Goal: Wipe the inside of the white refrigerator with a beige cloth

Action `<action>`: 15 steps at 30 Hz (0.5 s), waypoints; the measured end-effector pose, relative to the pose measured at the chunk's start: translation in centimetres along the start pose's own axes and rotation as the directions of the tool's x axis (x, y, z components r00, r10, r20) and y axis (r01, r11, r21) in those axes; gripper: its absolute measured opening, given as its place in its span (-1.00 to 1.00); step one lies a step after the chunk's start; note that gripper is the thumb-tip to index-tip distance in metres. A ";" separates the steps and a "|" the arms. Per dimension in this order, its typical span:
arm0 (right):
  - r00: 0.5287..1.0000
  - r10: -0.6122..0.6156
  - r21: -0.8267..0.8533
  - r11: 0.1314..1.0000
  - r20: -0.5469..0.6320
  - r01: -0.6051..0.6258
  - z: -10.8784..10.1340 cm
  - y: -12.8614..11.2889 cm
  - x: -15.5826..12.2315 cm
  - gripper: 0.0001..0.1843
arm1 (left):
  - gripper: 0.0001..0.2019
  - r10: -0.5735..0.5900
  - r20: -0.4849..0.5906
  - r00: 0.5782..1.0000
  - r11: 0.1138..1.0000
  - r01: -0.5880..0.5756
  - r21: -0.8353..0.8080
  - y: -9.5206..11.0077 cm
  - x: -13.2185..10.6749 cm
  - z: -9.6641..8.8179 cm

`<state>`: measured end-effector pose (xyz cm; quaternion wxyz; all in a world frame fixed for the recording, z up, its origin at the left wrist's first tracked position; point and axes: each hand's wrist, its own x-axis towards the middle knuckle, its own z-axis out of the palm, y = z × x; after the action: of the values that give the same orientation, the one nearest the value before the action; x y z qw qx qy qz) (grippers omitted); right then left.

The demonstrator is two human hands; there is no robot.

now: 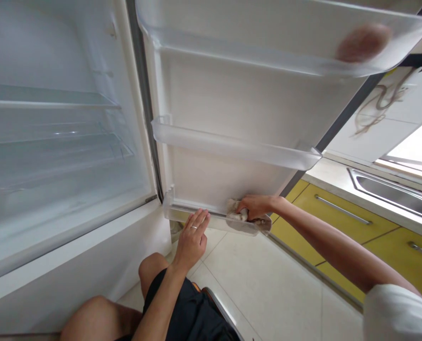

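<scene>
My right hand [256,207] is closed on a beige cloth [234,207], which is bunched inside the right end of the lowest door bin [214,221] of an open fridge. Part of the cloth shows through the clear plastic and hangs over the bin's right corner. My left hand [193,234], with a ring on one finger, lies against the front edge of the same bin near its middle. Its fingers are stretched out and it holds nothing. The fridge door [228,102] stands wide open, its inner side facing me.
Two more door bins, a middle one [235,149] and an upper one [249,57], are above. A reddish round thing sits blurred behind the upper bin. Glass shelves [50,97] are in the fridge at left. Yellow cabinets [338,213] and a sink [395,192] stand at right.
</scene>
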<state>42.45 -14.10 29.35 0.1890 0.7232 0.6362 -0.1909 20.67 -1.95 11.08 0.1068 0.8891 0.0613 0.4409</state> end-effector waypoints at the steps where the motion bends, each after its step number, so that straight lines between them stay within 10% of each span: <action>1: 1.000 0.012 -0.033 0.999 -0.010 -0.012 -0.4 -0.3 -0.2 -0.43 | -0.11 -0.006 -0.006 1.000 1.000 0.006 -0.002 0.1 0.0 0.0; 8: 0.962 0.142 -0.146 0.973 -0.234 -0.179 -2.6 -1.0 -2.2 -0.45 | -0.12 -0.035 -0.065 0.997 0.999 0.034 -0.012 0.9 0.1 0.5; 15: 0.943 0.157 -0.157 0.965 -0.294 -0.209 0.9 -0.9 0.6 -0.58 | -0.16 -0.076 -0.041 0.996 0.997 0.074 -0.035 1.6 0.2 0.4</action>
<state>41.57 -13.97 28.28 0.1811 0.7782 0.6012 -0.0082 21.15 -3.54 11.35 0.1369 0.8748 0.0894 0.4561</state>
